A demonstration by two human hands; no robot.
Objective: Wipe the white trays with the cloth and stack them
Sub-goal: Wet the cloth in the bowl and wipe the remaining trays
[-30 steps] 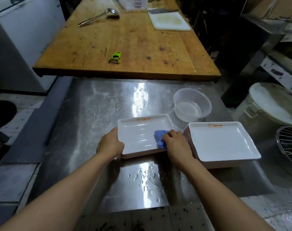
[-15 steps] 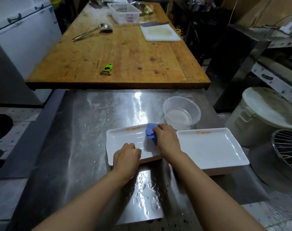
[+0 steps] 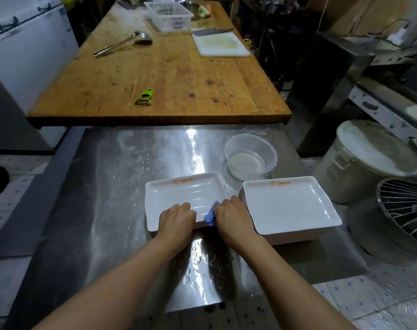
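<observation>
Both hands [image 3: 176,219] [image 3: 233,216] + cloth [image 3: 211,216] now at tray's [image 3: 179,194] near edge.

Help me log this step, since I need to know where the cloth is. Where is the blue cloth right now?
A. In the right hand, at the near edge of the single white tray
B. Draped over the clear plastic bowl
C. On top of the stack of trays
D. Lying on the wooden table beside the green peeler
A: the right hand grips the blue cloth at the near edge of the single white tray, which the left hand steadies.
</observation>
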